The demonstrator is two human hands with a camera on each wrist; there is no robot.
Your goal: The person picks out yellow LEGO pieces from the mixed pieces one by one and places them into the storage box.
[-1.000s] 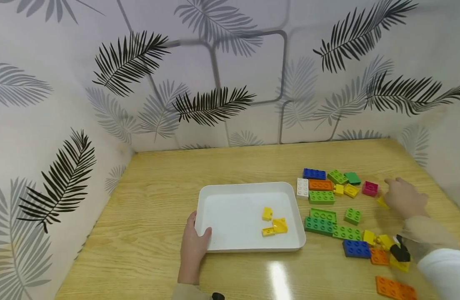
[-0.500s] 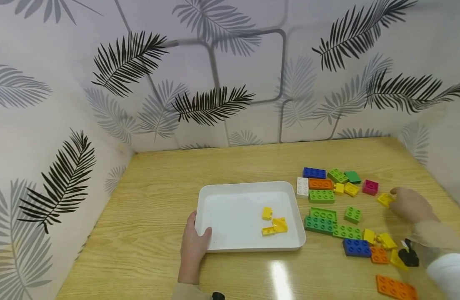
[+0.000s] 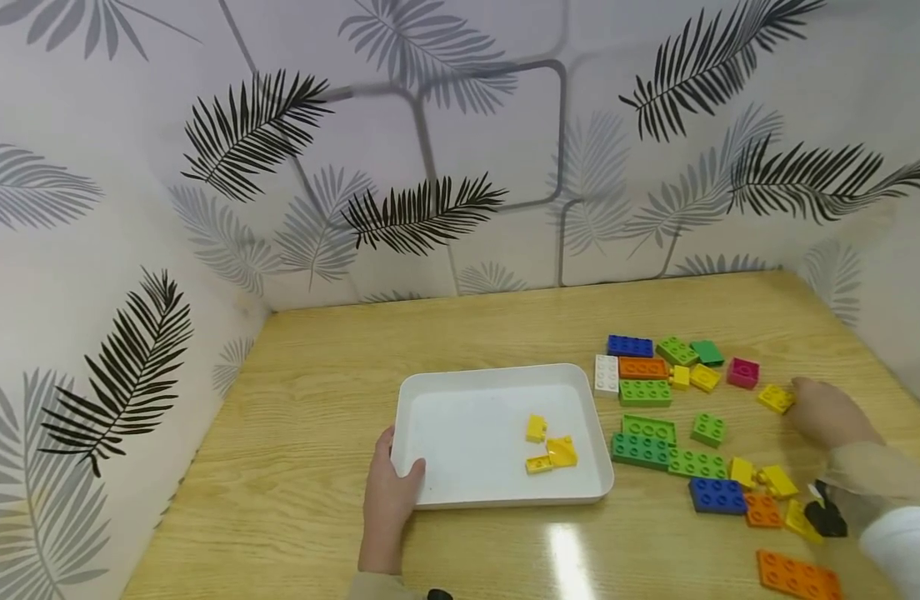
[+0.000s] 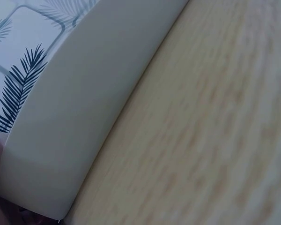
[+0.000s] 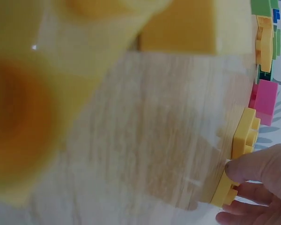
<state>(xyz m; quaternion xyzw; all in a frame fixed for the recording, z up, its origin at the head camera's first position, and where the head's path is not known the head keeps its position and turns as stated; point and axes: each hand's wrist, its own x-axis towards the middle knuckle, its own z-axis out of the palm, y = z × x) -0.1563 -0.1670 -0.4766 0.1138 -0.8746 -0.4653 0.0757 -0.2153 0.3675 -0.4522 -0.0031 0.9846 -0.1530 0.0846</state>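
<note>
My left hand [image 3: 392, 487] grips the front left corner of a shallow white tray [image 3: 467, 504]. Three yellow pieces, one a toy brick [image 3: 536, 428], lie in the tray's right half. In the left wrist view the tray's outer wall [image 4: 84, 98] fills much of the picture. Far right, my right hand [image 3: 835, 412] has its fingertips at a yellow brick [image 3: 777, 398] with studs. The right wrist view shows the thumb and fingers of the right hand [image 5: 262, 180] pinching a yellow brick [image 5: 221, 190], with more yellow brick [image 5: 243, 129] just above the thumb.
Toy bricks lie right of the tray, among them a white brick [image 3: 606, 375], a pink brick [image 3: 742, 372], a blue brick [image 3: 718, 495] and an orange brick [image 3: 799, 574]. A blurred yellow brick [image 5: 18, 126] is close to the right wrist camera. A leaf-patterned wall [image 3: 460, 150] stands behind the table.
My right hand has drawn slightly right and toward me, and more of the yellow brick at its fingertips shows. The left hand stays on the tray; the head view has shifted a little.
</note>
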